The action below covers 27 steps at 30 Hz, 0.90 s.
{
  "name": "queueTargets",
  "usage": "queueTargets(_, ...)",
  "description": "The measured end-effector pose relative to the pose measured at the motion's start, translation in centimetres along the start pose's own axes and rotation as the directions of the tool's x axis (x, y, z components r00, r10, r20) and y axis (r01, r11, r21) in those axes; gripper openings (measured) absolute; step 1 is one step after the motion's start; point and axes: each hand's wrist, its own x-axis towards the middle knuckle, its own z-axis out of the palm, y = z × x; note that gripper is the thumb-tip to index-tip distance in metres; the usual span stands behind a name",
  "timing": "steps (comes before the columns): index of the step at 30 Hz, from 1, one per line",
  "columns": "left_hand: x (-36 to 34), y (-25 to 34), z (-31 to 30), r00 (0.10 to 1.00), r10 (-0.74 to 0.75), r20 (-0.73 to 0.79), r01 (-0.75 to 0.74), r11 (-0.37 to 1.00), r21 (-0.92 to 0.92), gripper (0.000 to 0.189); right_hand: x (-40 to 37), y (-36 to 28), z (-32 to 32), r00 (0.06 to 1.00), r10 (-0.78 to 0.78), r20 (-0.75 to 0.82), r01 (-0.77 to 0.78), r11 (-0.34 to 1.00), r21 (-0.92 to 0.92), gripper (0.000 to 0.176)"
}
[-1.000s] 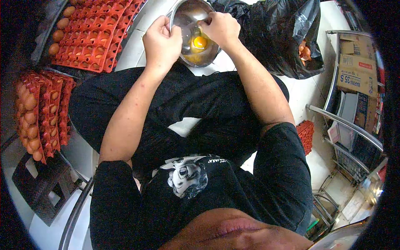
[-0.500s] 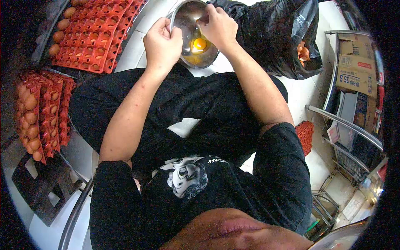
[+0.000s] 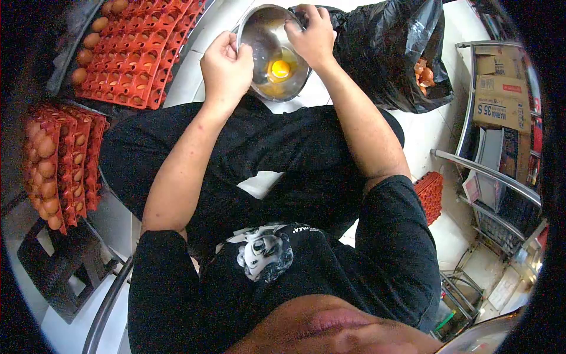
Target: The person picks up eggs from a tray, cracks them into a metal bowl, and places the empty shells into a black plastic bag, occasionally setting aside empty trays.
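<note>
A steel mixing bowl [image 3: 262, 32] stands tilted at the top centre, with an egg yolk [image 3: 280, 69] and clear egg white [image 3: 266, 88] in it. My left hand [image 3: 227, 69] is closed on the bowl's left rim, thumb and fingers pinching the edge. My right hand [image 3: 313, 38] is at the bowl's upper right rim, its fingers bent and apart, with one digit reaching over the inside. Nothing shows in that hand. Right of it lies a black plastic bag [image 3: 377, 59] with broken eggshells [image 3: 423, 75] at its mouth.
Red egg trays [image 3: 138, 56] are stacked at the upper left, brown eggs along their edge. More filled egg trays [image 3: 65, 165] stand at the left. A metal rack [image 3: 483, 168] with cardboard boxes [image 3: 501, 103] stands right. Another red tray [image 3: 428, 197] is on the floor.
My right hand has moved up out of the bowl's inside to its right rim, and its fingers have spread. My left hand stays on the rim. The view has shifted slightly.
</note>
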Motion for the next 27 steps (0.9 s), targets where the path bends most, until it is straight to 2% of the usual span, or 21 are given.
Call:
queueTargets(2, 0.0, 0.2, 0.1, 0.997, -0.039, -0.062, 0.031, 0.992, -0.123, 0.014, 0.5, 0.7, 0.5, 0.999, -0.024, -0.022, 0.029, 0.973, 0.231, 0.029)
queueTargets(3, 0.1, 0.3, 0.0, 0.997, -0.038, -0.062, 0.030, 0.992, -0.122, 0.014, 0.6, 1.1, 0.8, 0.994, -0.076, -0.080, 0.096, 0.952, 0.290, 0.020)
queueTargets(7, 0.2, 0.5, -0.2, 0.996, -0.025, -0.080, 0.019, 0.997, -0.078, 0.013, 1.1, 3.2, 2.0, 0.995, -0.104, -0.004, 0.103, 0.978, 0.182, 0.019)
queueTargets(9, 0.4, 0.3, -0.2, 0.996, -0.029, -0.086, 0.023, 0.997, -0.073, 0.013, 1.2, 2.8, 1.6, 0.999, -0.032, -0.040, 0.044, 0.927, 0.372, 0.018)
queueTargets(10, 0.6, 0.1, -0.3, 0.995, 0.009, -0.100, -0.013, 0.999, -0.034, 0.014, 1.3, 2.4, 1.1, 0.999, -0.026, -0.042, 0.040, 0.927, 0.372, 0.018)
queueTargets(12, 0.7, 0.0, -0.4, 0.993, 0.049, -0.104, -0.049, 0.999, 0.008, 0.014, 1.6, 1.6, 0.2, 0.989, 0.145, 0.023, -0.138, 0.867, 0.478, 0.018)
queueTargets(14, 0.5, 0.8, -0.7, 0.987, 0.154, -0.038, -0.146, 0.977, 0.155, 0.005, 1.8, 1.9, -0.2, 0.982, 0.182, 0.057, -0.187, 0.851, 0.491, 0.018)
queueTargets(15, 0.4, 0.9, -0.8, 0.987, 0.156, -0.031, -0.149, 0.976, 0.157, 0.005, 1.9, 2.1, -0.2, 0.985, 0.168, 0.037, -0.165, 0.862, 0.480, 0.018)
queueTargets(17, 0.2, 1.0, -0.9, 0.948, 0.315, 0.033, -0.305, 0.877, 0.371, 0.003, 2.2, 1.9, -0.8, 0.985, 0.171, 0.017, -0.162, 0.894, 0.419, 0.017)
queueTargets(18, 0.2, 1.0, -0.9, 0.947, 0.319, 0.041, -0.311, 0.875, 0.372, 0.003, 2.1, 1.9, -0.8, 0.984, 0.178, 0.011, -0.166, 0.892, 0.421, 0.017)
queueTargets(20, 0.2, 0.7, -0.7, 0.864, 0.494, 0.093, -0.476, 0.745, 0.467, 0.006, 2.2, 2.1, -0.8, 0.984, 0.175, 0.010, -0.164, 0.896, 0.412, 0.018)
queueTargets(23, 0.2, 0.8, -0.5, 0.814, 0.567, 0.127, -0.550, 0.681, 0.483, 0.008, 2.2, 2.5, -0.6, 0.992, 0.121, -0.031, -0.099, 0.912, 0.399, 0.019)
queueTargets(27, 0.1, 0.5, -0.5, 0.787, 0.596, 0.158, -0.584, 0.638, 0.502, 0.007, 2.2, 2.4, -0.8, 0.992, 0.127, -0.023, -0.105, 0.901, 0.421, 0.018)
